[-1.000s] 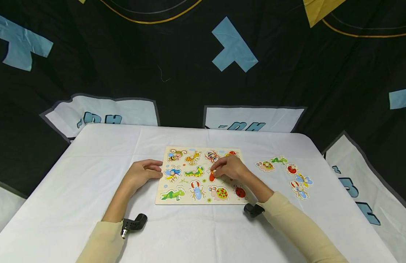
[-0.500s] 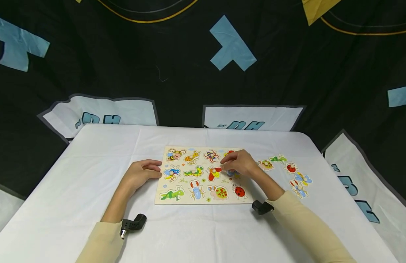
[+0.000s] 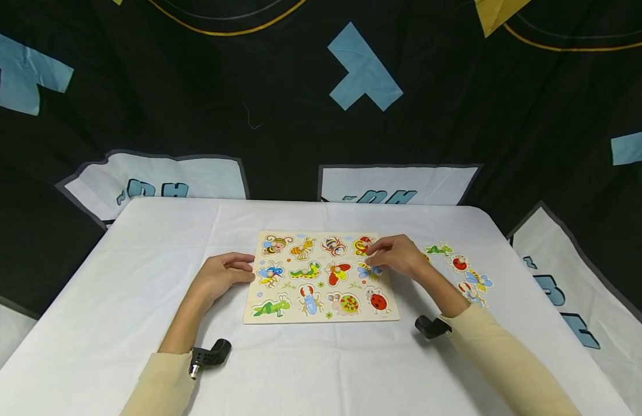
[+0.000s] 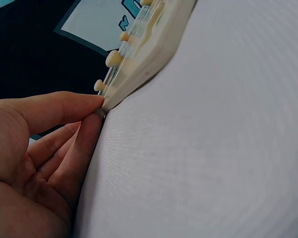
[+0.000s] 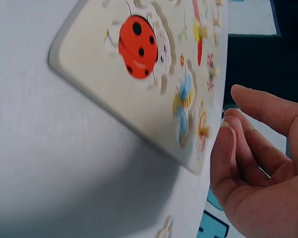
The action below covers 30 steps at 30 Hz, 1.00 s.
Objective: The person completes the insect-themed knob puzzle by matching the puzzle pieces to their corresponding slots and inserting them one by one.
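A wooden puzzle board (image 3: 393, 314) printed with insects lies flat on the white table. Against its left edge rest the thumb and fingertips of my left hand (image 3: 222, 276), steadying it from the side. My right hand (image 3: 398, 256) hovers over the board's right edge near the bee-shaped recess (image 3: 369, 271), fingers loosely bent with nothing between them. The red-winged insect piece (image 3: 338, 274) sits in the middle row, its knob (image 5: 203, 32) showing in the right wrist view. The ladybug recess (image 5: 139, 47) shows its printed picture and has no knob.
Right of the board lie several loose pieces: a green insect (image 3: 438, 248), a ladybug (image 3: 459, 263), a bee (image 3: 478, 280) and a beetle (image 3: 470, 293), the last partly behind my right forearm. A dark curtain (image 3: 279, 127) hangs behind the table (image 3: 170, 231).
My right hand has let go of the red-winged insect piece, which stays in the board, and has moved right to the board's edge. The left hand has not moved.
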Available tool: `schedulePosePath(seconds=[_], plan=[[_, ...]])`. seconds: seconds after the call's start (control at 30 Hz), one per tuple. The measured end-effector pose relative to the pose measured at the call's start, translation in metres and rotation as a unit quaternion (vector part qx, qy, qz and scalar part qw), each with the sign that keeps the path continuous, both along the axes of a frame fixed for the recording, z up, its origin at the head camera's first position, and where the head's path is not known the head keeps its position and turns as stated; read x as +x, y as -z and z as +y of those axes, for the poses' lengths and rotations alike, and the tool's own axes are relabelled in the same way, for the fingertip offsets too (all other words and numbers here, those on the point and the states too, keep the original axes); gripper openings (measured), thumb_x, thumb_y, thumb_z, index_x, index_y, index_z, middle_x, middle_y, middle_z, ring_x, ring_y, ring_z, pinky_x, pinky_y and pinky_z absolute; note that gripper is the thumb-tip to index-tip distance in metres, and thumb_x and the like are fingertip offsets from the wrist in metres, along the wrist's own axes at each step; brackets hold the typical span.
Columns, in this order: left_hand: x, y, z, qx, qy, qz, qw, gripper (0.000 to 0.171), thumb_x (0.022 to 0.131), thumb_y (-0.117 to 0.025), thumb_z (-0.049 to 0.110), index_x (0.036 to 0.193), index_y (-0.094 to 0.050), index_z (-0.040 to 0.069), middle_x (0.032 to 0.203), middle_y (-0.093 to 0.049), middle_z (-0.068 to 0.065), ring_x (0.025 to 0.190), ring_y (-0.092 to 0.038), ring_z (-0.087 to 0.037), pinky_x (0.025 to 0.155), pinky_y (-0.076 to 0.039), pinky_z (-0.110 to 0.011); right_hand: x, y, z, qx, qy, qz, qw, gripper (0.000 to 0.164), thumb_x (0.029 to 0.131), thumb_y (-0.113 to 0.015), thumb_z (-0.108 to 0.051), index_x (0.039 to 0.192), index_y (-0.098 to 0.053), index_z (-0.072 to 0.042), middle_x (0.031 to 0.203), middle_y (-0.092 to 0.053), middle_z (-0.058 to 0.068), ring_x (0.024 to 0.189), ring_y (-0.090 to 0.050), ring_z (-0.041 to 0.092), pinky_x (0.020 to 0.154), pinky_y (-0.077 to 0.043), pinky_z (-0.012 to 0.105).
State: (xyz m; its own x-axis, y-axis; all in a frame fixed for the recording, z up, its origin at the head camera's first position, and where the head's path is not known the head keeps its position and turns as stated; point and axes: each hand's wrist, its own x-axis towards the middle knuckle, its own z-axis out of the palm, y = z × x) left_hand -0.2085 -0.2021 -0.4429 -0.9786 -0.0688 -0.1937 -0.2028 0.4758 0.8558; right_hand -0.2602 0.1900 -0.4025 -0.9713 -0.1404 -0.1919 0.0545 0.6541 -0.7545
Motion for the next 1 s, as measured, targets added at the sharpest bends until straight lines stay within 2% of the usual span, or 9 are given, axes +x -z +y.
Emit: schedulePosePath(seconds=[0.27, 0.43, 0.7, 0.83, 1.0], plan=[[-0.001, 0.002, 0.000, -0.002, 0.006, 0.002, 1.0000, 0.050, 0.084, -0.081, 0.019, 0.132, -0.067, 0.012, 0.109, -0.074, -0.005, 0.097, -0.067, -0.014, 0.092, -0.044, -0.032, 0.000, -0.006, 0.029, -0.012, 0.016, -0.008, 1.000, 0.031, 0.083, -0.081, -0.021, 0.110, -0.076, -0.007, 0.084, -0.069, 0.001, 0.081, -0.063, 0.020, 0.083, -0.055, 0.041], [-0.001, 0.003, 0.000, -0.003, 0.008, 0.005, 0.9999, 0.050, 0.084, -0.081, 0.018, 0.131, -0.067, 0.012, 0.108, -0.074, -0.004, 0.095, -0.067, -0.012, 0.089, -0.046, -0.029, 0.000, -0.015, 0.048, -0.012, 0.034, -0.027, 0.999, 0.038, 0.085, -0.081, -0.024, 0.117, -0.073, -0.006, 0.087, -0.068, 0.001, 0.082, -0.063, 0.021, 0.082, -0.055, 0.040], [-0.002, 0.003, -0.001, -0.002, 0.005, 0.005, 1.0000, 0.050, 0.084, -0.081, 0.018, 0.131, -0.067, 0.012, 0.107, -0.074, -0.004, 0.094, -0.067, -0.012, 0.088, -0.046, -0.028, 0.004, -0.022, 0.081, -0.017, 0.022, -0.032, 0.999, 0.045, 0.090, -0.077, -0.027, 0.126, -0.068, -0.002, 0.101, -0.077, 0.006, 0.095, -0.070, 0.027, 0.089, -0.053, 0.040], [-0.001, 0.003, -0.001, -0.001, 0.002, 0.003, 1.0000, 0.050, 0.084, -0.081, 0.017, 0.131, -0.067, 0.012, 0.105, -0.074, -0.004, 0.093, -0.067, -0.011, 0.087, -0.046, -0.027, 0.006, -0.025, 0.095, -0.017, 0.021, -0.037, 0.999, 0.050, 0.090, -0.076, -0.029, 0.130, -0.066, -0.002, 0.110, -0.076, 0.006, 0.102, -0.069, 0.029, 0.093, -0.050, 0.043], [0.000, 0.001, -0.001, 0.001, -0.001, -0.001, 1.0000, 0.050, 0.084, -0.081, 0.018, 0.131, -0.067, 0.012, 0.106, -0.074, -0.004, 0.093, -0.067, -0.012, 0.087, -0.046, -0.027, 0.008, -0.027, 0.113, -0.009, 0.040, -0.052, 0.998, 0.052, 0.090, -0.075, -0.034, 0.133, -0.064, -0.006, 0.123, -0.071, 0.008, 0.114, -0.065, 0.036, 0.096, -0.048, 0.048]])
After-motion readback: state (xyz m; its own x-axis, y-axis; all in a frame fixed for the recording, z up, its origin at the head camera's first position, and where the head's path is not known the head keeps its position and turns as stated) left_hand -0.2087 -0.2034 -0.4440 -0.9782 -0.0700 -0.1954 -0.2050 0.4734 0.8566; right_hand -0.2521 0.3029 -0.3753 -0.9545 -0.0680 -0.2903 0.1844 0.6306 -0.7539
